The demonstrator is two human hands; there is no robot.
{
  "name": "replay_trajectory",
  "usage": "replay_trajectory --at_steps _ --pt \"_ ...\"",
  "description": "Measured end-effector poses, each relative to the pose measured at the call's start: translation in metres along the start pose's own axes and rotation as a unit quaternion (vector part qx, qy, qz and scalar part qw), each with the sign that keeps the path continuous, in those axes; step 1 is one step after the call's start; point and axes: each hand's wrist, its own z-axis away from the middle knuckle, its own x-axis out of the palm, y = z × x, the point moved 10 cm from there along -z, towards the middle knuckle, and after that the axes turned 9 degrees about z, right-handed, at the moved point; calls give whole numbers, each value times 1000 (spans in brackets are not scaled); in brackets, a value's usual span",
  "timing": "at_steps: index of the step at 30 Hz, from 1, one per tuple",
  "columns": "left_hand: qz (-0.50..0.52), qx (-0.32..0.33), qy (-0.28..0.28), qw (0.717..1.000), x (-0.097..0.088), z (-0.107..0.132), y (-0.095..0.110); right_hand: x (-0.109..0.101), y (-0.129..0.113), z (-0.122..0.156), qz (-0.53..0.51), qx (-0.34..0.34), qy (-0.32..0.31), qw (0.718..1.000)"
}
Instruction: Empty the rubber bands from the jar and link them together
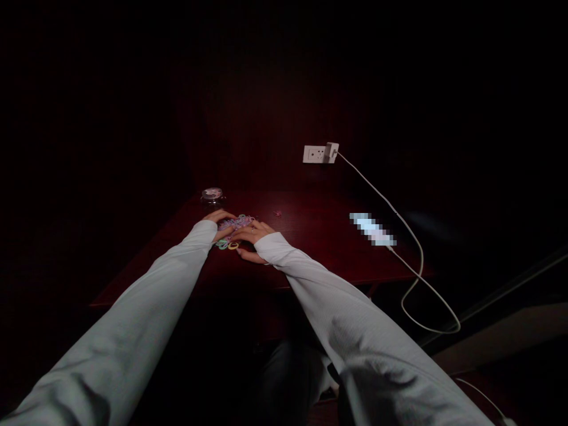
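A heap of small hair ties [242, 220], mostly purple and pink, lies on the dark red table between my two hands. My left hand [219, 218] curves around the heap's left and far side, its fingers extended and touching it. From the right, my right hand [256, 235] rests over the near side of the heap, fingers spread and thumb apart. A green hair tie [221, 244] and a yellow hair tie [233, 246] lie at the near edge, between the hands. Part of the heap is hidden under my fingers.
A clear round container [213, 196] stands behind my left hand. Farther back lies a small pink piece [277, 213]. On the right, a blurred-out phone-like object [371, 229] joins a white cable [419, 248], which runs to a charger [332, 150] in the wall socket [313, 154].
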Motion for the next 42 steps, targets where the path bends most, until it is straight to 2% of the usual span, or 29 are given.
replay_trajectory --at_steps 3,11,20,25,29,37,42 --pt "-5 11 11 1000 -3 -1 2 6 -4 -2 -7 -14 -8 1000" --pt "-32 -45 32 998 -5 0 -3 16 -3 -5 9 -31 -29 999" --pt "-20 -72 64 995 -11 1 -4 18 7 -4 -35 -4 1 999" --pt "-42 -57 83 994 -12 -1 -7 12 25 -2 -103 48 40 993" --pt "-45 -25 82 995 -12 -1 0 7 39 -1 -157 81 70 982" --pt "-89 26 25 995 -2 5 22 -5 41 7 -209 64 71 973" --pt "-103 35 41 993 -2 4 24 -3 42 6 -199 75 76 974"
